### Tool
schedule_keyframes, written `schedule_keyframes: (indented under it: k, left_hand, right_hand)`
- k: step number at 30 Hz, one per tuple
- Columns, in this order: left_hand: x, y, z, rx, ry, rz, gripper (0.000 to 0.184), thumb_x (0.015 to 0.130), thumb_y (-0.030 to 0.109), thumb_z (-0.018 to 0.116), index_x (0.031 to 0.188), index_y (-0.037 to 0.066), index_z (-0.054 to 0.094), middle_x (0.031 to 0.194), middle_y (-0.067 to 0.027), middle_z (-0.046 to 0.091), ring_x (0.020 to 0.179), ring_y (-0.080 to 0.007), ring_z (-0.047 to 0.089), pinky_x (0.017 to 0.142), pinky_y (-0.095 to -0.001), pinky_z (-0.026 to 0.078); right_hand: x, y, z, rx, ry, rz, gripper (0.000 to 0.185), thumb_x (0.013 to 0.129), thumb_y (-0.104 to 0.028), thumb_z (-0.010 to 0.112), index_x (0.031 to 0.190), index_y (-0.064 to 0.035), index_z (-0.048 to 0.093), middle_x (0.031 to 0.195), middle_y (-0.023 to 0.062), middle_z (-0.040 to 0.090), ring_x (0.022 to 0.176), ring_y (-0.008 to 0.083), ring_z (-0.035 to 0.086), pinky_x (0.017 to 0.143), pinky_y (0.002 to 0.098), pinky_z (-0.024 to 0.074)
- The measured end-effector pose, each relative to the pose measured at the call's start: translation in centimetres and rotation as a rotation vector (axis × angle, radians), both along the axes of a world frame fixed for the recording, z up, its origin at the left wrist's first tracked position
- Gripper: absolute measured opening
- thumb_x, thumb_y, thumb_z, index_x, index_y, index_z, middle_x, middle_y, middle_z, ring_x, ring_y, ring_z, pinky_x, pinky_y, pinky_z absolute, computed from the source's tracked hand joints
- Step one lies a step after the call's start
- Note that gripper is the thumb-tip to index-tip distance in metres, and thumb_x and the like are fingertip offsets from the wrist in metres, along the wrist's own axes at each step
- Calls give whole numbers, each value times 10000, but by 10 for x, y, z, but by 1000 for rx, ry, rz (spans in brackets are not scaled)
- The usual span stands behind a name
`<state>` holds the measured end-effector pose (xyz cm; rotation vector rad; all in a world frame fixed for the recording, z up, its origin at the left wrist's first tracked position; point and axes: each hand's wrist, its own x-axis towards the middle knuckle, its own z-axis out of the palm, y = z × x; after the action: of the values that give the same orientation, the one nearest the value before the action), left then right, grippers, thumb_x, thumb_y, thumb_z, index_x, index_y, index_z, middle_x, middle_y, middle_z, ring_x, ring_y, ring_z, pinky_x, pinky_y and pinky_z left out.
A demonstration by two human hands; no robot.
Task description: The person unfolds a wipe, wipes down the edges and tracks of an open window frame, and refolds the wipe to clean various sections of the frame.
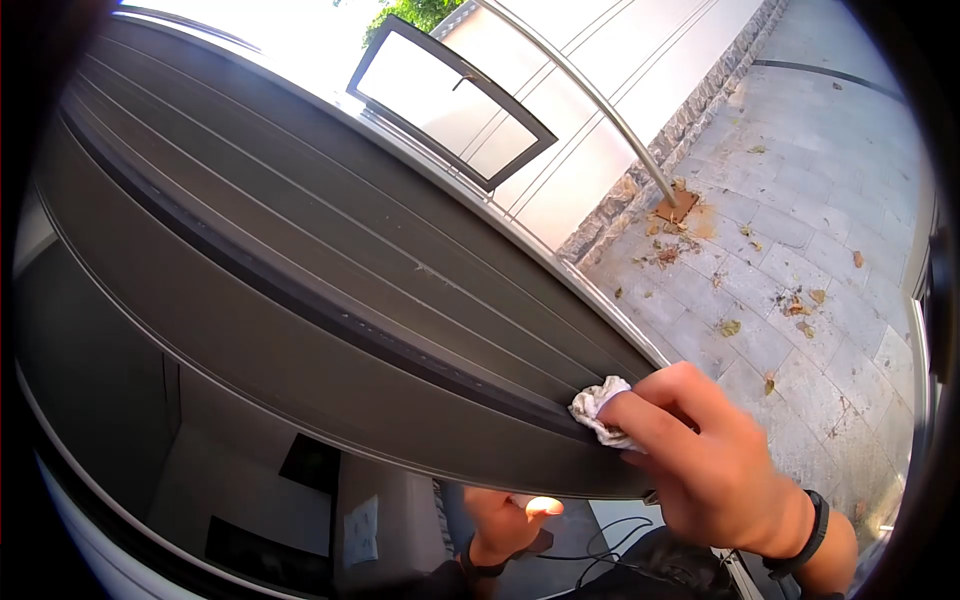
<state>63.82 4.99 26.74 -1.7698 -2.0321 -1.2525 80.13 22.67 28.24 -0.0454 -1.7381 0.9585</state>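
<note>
My right hand [700,455] enters from the lower right with a dark band on its wrist. Its fingers are closed on a crumpled white rag [602,408]. The rag is pressed against the right end of a dark window frame [330,260], near a black rubber seal [300,312] that runs along the grooved frame. Below lies dark glass [110,330], where a reflected hand [500,520] with a wristband shows. A small pale mark [430,272] sits on one groove. My left hand is out of sight.
Beyond the frame is a grey tiled floor [800,210] with scattered dry leaves [730,328]. A metal pole [590,90] stands on a rusty base plate. Another dark-framed window [450,100] stands open by a white wall [640,80]. Black cables [610,545] appear at the bottom.
</note>
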Motion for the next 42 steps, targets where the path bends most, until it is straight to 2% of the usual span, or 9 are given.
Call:
schedule_keyframes:
  k: [12, 19, 23, 27, 32, 36, 40, 41, 42]
  left_hand:
    - [17, 18, 27, 18, -138, -37, 111, 729, -85, 753, 778, 6, 712, 726, -60, 709, 653, -143, 673, 593, -246, 514]
    - [19, 20, 32, 3, -158, -75, 171, 647, -105, 787, 760, -4, 706, 728, -32, 688, 633, -100, 619, 566, -229, 449]
    - [13, 18, 31, -52, -115, -105, 120, 738, -50, 753, 828, 16, 709, 731, -38, 710, 649, -127, 673, 586, -240, 501]
    - [9, 19, 28, -64, -114, -123, 104, 749, -68, 729, 817, 9, 708, 723, -42, 713, 650, -120, 679, 579, -239, 513]
    - [8, 19, 26, -63, -172, -158, 112, 771, -97, 675, 819, 1, 702, 720, -45, 712, 650, -130, 689, 578, -241, 531]
    - [11, 20, 23, -16, -199, -146, 147, 700, -92, 718, 776, 34, 714, 663, 12, 681, 609, -72, 608, 546, -216, 436]
    - [4, 20, 26, -99, -147, -141, 36, 821, 14, 724, 845, 11, 697, 748, -38, 710, 693, -129, 685, 623, -245, 528]
    - [-23, 16, -14, -65, -360, -234, 181, 959, -78, 490, 1000, -79, 666, 864, -131, 707, 748, -184, 718, 672, -296, 601]
    - [-26, 16, -22, -7, -578, -340, 158, 960, -53, 512, 987, -85, 665, 865, -131, 705, 750, -184, 718, 669, -297, 600]
  right_hand:
    - [-34, 26, 114, 324, 424, -69, 377, 685, 71, 691, 1042, -50, 686, 871, 79, 592, 677, 220, 612, 572, 300, 496]
    - [18, 29, 63, 424, -88, -34, 316, 756, 82, 656, 1055, -17, 676, 900, 104, 589, 710, 242, 633, 624, 329, 531]
    - [-6, 47, 144, 572, 458, -232, 299, 749, 80, 661, 1031, -13, 687, 871, 99, 598, 696, 230, 619, 602, 297, 498]
    - [-42, 44, 173, 647, 592, -282, 340, 720, 105, 641, 1034, -19, 676, 869, 106, 590, 709, 256, 612, 612, 309, 499]
    - [-15, 25, 97, 461, 251, -175, 338, 742, 138, 594, 1055, 22, 652, 934, 140, 605, 780, 298, 646, 669, 340, 535]
    - [9, 39, 63, 598, 0, -88, 386, 741, -9, 666, 1124, 21, 630, 936, 112, 566, 775, 262, 645, 642, 342, 534]
    - [11, 44, 150, 549, 342, -201, 288, 799, 121, 595, 1035, -14, 690, 867, 119, 605, 729, 242, 623, 641, 306, 501]
    - [9, 46, 180, 637, 469, -247, 294, 793, 124, 603, 1037, -14, 690, 882, 124, 614, 745, 258, 631, 655, 315, 505]
    - [-2, 53, 209, 758, 588, -273, 300, 787, 127, 611, 1040, -14, 690, 897, 129, 623, 761, 274, 639, 668, 323, 509]
